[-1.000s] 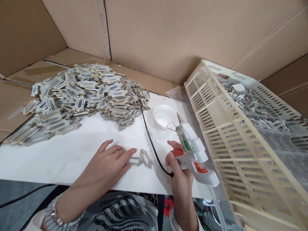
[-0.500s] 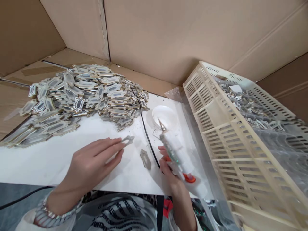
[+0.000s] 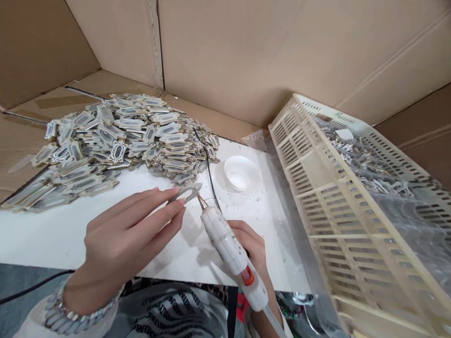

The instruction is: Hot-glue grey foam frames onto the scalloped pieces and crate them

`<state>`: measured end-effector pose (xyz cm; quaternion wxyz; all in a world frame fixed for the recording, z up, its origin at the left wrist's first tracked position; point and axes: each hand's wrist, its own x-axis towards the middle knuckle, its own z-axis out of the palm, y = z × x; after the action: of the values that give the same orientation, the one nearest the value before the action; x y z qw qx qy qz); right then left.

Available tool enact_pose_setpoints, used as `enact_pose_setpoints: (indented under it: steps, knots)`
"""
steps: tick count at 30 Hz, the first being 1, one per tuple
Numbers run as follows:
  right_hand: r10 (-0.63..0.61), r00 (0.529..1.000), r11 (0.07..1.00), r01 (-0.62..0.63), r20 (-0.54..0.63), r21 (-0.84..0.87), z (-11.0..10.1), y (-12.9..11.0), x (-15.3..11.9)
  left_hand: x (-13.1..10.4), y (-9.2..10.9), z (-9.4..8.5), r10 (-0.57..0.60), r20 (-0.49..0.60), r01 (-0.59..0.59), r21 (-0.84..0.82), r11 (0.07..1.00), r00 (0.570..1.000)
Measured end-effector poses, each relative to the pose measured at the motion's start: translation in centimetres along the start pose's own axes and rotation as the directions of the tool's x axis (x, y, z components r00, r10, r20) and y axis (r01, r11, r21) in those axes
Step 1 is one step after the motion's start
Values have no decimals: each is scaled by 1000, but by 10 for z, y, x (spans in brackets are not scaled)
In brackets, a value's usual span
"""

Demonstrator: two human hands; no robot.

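Note:
Between the fingertips and thumb of my left hand is a small grey frame-shaped plate with an oblong opening, held just above the white tabletop. My right hand is wrapped around a white hot glue gun, whose grip is mostly hidden behind its body. The gun's metal nozzle points up and left, at the right end of the plate; whether it touches I cannot tell. A glue stick sticks out of the gun's rear end.
A big heap of similar plates spreads across the back left. A white bowl stands right of a black cord. On the right is a cream slatted basket with metal pieces and plastic bags. Cardboard walls enclose the back.
My right hand has brought the glue gun from beside the bowl leftward to the plate. My left hand has raised the plate slightly. The loose plate on the table no longer shows.

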<state>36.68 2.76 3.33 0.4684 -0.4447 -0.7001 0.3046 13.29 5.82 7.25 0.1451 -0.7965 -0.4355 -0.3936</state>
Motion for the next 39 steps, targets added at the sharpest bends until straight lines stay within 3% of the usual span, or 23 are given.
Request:
enact_pose_setpoints:
  steps: [12, 23, 39]
  knots:
    - [-38, 999, 999, 38, -12, -10, 3, 3, 2, 2, 5, -2, 2, -5, -2, -10, 1000, 1000]
    - [49, 998, 998, -48, 31, -31, 1, 1, 0, 0, 4, -3, -1, -7, 1, 7, 1000, 1000]
    - [14, 1000, 1000, -14, 17, 18, 2, 2, 1, 1, 4, -5, 27, -9, -27, 17, 1000, 1000]
